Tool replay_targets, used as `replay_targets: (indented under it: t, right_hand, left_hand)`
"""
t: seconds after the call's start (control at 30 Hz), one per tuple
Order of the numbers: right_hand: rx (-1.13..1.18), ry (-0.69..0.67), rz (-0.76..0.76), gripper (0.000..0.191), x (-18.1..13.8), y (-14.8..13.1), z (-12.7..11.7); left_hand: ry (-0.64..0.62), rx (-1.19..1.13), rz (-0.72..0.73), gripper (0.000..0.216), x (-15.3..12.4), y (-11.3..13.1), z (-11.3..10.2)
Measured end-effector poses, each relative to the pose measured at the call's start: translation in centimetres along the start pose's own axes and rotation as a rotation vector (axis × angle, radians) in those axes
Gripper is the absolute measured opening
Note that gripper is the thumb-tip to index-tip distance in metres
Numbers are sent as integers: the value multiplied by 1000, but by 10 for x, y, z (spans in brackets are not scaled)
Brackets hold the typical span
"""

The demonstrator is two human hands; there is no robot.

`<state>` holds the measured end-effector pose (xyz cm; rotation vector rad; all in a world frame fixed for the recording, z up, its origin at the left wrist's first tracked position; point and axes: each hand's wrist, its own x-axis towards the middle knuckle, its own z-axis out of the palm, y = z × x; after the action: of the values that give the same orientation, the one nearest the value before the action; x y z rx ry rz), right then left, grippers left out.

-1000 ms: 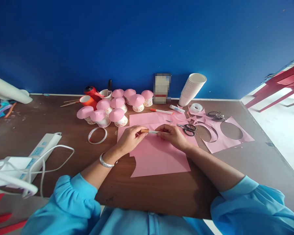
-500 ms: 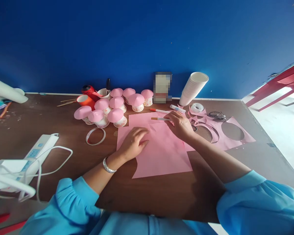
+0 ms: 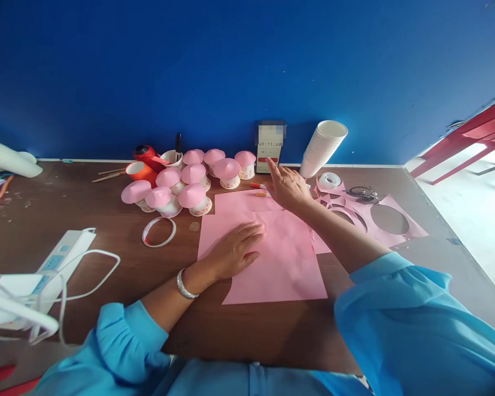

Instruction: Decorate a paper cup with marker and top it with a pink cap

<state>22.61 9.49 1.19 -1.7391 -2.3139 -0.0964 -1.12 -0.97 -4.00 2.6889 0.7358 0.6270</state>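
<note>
My left hand [image 3: 237, 250] lies flat, fingers spread, on a pink paper sheet [image 3: 278, 264] on the brown table [image 3: 107, 220]. My right hand [image 3: 286, 184] is stretched far forward with fingers extended and nothing in it, just in front of a small device [image 3: 269, 148] leaning against the blue wall. Two marker pens [image 3: 260, 190] lie on the paper by its left edge. Several pink-capped paper cups [image 3: 190, 181] shaped like mushrooms stand to the left of that hand.
A tilted stack of white cups [image 3: 324, 146], a tape roll [image 3: 330, 180], scissors [image 3: 365, 192] and pink paper offcuts with round holes [image 3: 390, 220] lie at the right. A tape ring [image 3: 159, 231], a power strip with cables [image 3: 60, 258] and an orange cup [image 3: 140, 170] are at the left.
Both hands held a pen over the paper. The right hand carried it forward, laid it down by the other pen and reached on toward the device. The left hand flattened on the sheet.
</note>
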Motion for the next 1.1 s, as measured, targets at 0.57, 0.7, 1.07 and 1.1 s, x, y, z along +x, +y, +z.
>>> replay_targets:
  t: [0.57, 0.7, 1.07, 1.1]
  right_hand:
    - [39, -33, -230, 30, -108, -4, 13]
    - [20, 7, -247, 33, -113, 4, 17]
    - [129, 99, -395, 44, -152, -4, 9]
    - [183, 81, -443, 46, -156, -10, 10]
  left_hand:
    - [-24, 46, -18, 44, 9, -4, -7]
    - [-57, 142, -63, 50, -5, -9, -18]
    - [-110, 207, -127, 67, -51, 5, -35]
    - [-152, 187, -84, 72, -49, 13, -31]
